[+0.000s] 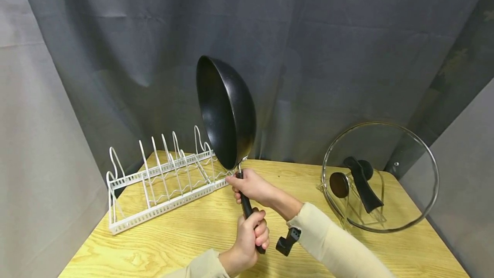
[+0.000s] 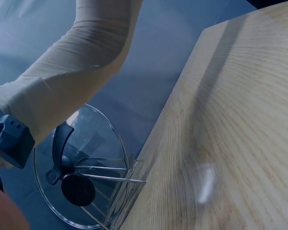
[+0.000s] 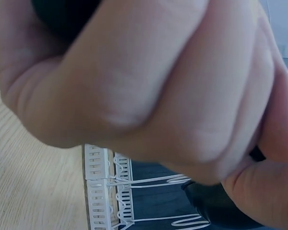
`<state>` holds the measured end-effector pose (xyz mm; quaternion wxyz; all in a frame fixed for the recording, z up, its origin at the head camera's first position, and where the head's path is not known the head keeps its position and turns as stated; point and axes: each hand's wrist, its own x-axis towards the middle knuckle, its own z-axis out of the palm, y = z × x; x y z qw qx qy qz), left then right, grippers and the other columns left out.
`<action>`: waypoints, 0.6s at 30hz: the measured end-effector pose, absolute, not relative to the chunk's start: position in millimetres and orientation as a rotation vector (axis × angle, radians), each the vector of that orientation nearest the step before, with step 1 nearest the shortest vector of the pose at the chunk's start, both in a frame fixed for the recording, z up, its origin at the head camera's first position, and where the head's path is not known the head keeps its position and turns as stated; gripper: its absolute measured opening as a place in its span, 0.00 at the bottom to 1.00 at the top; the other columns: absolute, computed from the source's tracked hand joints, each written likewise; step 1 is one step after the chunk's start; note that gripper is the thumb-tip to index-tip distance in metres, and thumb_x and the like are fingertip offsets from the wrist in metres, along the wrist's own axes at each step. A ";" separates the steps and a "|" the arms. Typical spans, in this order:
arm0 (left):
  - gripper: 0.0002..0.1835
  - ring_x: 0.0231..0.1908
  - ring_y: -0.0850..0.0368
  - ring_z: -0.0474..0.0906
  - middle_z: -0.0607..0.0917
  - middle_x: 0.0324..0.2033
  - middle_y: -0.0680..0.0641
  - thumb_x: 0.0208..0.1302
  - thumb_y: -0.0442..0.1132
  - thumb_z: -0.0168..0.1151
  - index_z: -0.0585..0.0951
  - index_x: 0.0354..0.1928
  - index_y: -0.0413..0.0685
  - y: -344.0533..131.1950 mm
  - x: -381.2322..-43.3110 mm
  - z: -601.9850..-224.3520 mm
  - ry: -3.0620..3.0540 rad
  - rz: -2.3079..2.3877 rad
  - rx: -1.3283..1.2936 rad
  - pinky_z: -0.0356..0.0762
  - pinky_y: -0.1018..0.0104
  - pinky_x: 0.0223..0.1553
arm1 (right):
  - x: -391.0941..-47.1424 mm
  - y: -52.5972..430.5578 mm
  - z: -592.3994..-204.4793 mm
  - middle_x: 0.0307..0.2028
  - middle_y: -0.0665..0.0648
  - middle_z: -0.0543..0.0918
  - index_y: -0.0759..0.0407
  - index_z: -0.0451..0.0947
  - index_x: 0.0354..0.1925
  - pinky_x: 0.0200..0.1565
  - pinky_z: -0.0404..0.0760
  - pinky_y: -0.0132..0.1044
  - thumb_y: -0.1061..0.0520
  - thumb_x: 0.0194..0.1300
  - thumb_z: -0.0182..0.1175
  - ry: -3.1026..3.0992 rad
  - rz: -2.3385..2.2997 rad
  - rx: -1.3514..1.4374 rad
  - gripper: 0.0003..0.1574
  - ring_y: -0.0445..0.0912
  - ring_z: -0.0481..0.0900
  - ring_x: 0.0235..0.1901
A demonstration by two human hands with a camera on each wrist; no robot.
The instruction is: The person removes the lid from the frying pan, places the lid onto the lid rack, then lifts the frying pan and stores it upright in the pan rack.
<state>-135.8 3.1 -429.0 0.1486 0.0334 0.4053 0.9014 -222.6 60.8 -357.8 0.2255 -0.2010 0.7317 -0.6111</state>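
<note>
A black wok (image 1: pixel 231 110) is held up in the air on its edge, its hollow side facing left and its handle (image 1: pixel 246 203) pointing down toward the person. My right hand (image 1: pixel 252 185) grips the handle close to where it joins the wok. Lower down, my left hand (image 1: pixel 251 237) wraps round the same handle near its end. Behind and left of the wok stands a white wire rack (image 1: pixel 166 207) with several upright dividers; the wok overlaps its right end in the head view. Large fingers fill much of the right wrist view, with part of the wok (image 3: pixel 221 206) below them.
A glass lid (image 1: pixel 432 162) with a metal rim stands upright in a wire stand at the right of the wooden table (image 1: pixel 185 248). A dark knob (image 1: pixel 339 185) and a black curved piece (image 1: pixel 362 183) show at its middle. Grey curtains (image 1: pixel 328 55) enclose the back and sides.
</note>
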 end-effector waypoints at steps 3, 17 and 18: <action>0.19 0.05 0.69 0.58 0.59 0.05 0.59 0.61 0.37 0.50 0.59 0.14 0.55 2.4 -134.1 -427.8 1.146 2.595 0.076 0.62 0.76 0.09 | -222.1 59.0 -358.4 0.13 0.51 0.66 0.59 0.62 0.20 0.20 0.69 0.30 0.56 0.71 0.51 2.028 -1.674 -0.545 0.22 0.40 0.66 0.14; 0.21 0.06 0.70 0.58 0.58 0.06 0.59 0.62 0.37 0.47 0.59 0.11 0.55 -2.9 -129.6 -424.2 1.102 2.587 0.034 0.60 0.77 0.10 | -223.2 49.0 -363.4 0.13 0.52 0.66 0.59 0.63 0.20 0.20 0.72 0.30 0.55 0.70 0.53 2.052 -1.608 -0.541 0.21 0.40 0.68 0.13; 0.21 0.06 0.70 0.57 0.57 0.06 0.60 0.62 0.37 0.46 0.59 0.11 0.55 -3.2 -129.3 -424.4 1.103 2.586 0.031 0.60 0.77 0.10 | -223.1 48.4 -364.1 0.13 0.52 0.67 0.59 0.63 0.20 0.20 0.72 0.30 0.55 0.70 0.53 2.060 -1.602 -0.547 0.21 0.40 0.68 0.13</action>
